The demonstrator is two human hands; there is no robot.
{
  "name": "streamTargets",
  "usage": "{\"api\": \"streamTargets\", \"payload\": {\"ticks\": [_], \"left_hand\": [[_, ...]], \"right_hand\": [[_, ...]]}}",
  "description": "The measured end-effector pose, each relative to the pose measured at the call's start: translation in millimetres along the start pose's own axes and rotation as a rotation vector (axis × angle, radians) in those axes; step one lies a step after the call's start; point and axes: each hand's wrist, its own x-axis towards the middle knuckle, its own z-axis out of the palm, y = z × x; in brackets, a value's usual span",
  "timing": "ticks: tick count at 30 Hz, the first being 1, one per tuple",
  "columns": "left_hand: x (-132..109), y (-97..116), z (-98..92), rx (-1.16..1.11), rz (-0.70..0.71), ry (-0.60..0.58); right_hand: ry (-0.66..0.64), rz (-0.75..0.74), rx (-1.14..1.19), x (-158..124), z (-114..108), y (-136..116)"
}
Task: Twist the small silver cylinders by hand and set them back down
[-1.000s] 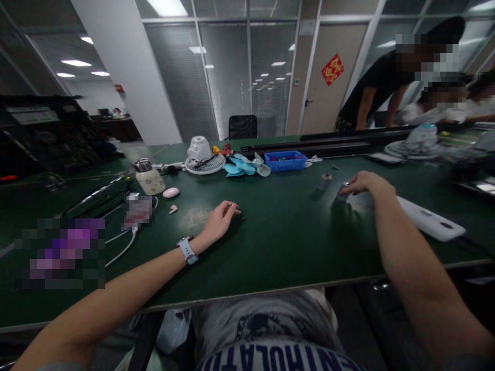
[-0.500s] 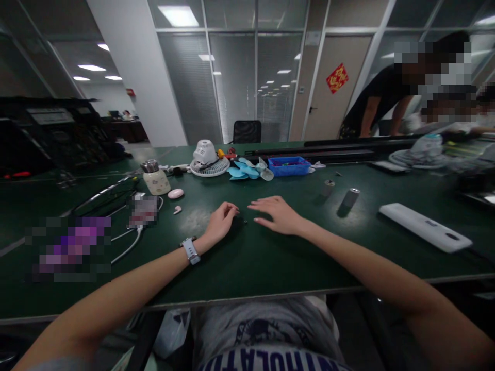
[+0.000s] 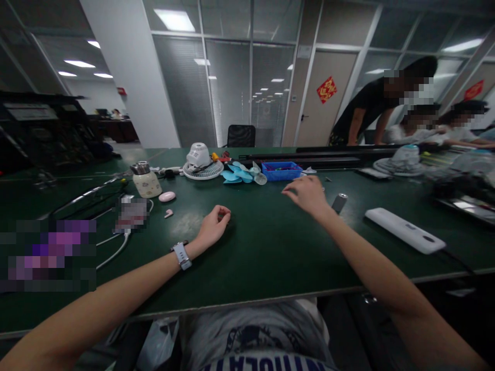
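Observation:
My left hand [image 3: 215, 224], a pale watch on its wrist, rests low over the green table [image 3: 251, 268]. Its fingers curl in towards the thumb; whatever they hold, if anything, is hidden. My right hand [image 3: 308, 195] hovers farther out on the right, fingers loosely bent and pointing left, thumb apart, and no object shows in it. Beside it stands a grey metal cylinder [image 3: 340, 203]. Another small object behind the right hand is mostly covered. Left of my left hand lie a pink earbud [image 3: 168, 214] and its oval pink case [image 3: 167, 197].
At the back are a white fan body [image 3: 198, 156], blue fan blades [image 3: 236, 173] and a blue bin [image 3: 281, 171]. A patterned bottle [image 3: 147, 181] and cables are on the left, a long white device [image 3: 404, 230] on the right. A person [image 3: 363, 105] leans over the table beyond.
My right hand has moved right and away from my left hand, its fingers now more bent. My left hand stays curled. A tiny dark piece between the hands no longer shows. The view has shifted slightly.

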Motion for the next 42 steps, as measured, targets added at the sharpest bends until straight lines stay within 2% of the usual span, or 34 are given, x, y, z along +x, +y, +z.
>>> {"api": "streamTargets", "payload": {"ticks": [3,5,8,10,13,21,26,28,32,36,39,42], "left_hand": [[0,-1,0.4,0.006,0.012,0.010],[1,-2,0.9,0.002,0.020,0.016],[2,-5,1.3,-0.001,0.032,0.016],[2,-5,1.3,0.008,0.030,0.008],[2,-4,1.4,0.023,0.021,-0.006],[2,-4,1.7,0.034,0.010,-0.015],[2,-4,0.9,0.037,0.012,-0.018],[1,-2,0.4,0.050,0.007,-0.015],[0,0,-0.1,0.085,-0.007,-0.013],[0,-1,-0.1,0.123,-0.004,0.000],[-1,0,0.0,0.126,-0.010,-0.008],[-2,2,0.2,0.120,-0.005,-0.014]], "right_hand": [[-0.095,0.472,-0.188,-1,-33,67],[-0.178,0.681,-0.231,-7,-46,101],[-0.296,0.827,-0.179,-17,-49,128],[-0.343,0.889,-0.137,-20,-44,134],[-0.349,0.956,-0.129,-20,-37,137],[-0.269,0.966,-0.099,-19,-34,139],[-0.336,0.969,-0.069,-21,-32,147],[-0.324,0.932,-0.079,-19,-28,148],[-0.223,0.726,-0.203,-9,-6,137],[-0.218,0.538,-0.245,-1,27,124],[-0.161,0.497,-0.233,0,43,122],[-0.067,0.506,-0.221,1,50,124]]}}
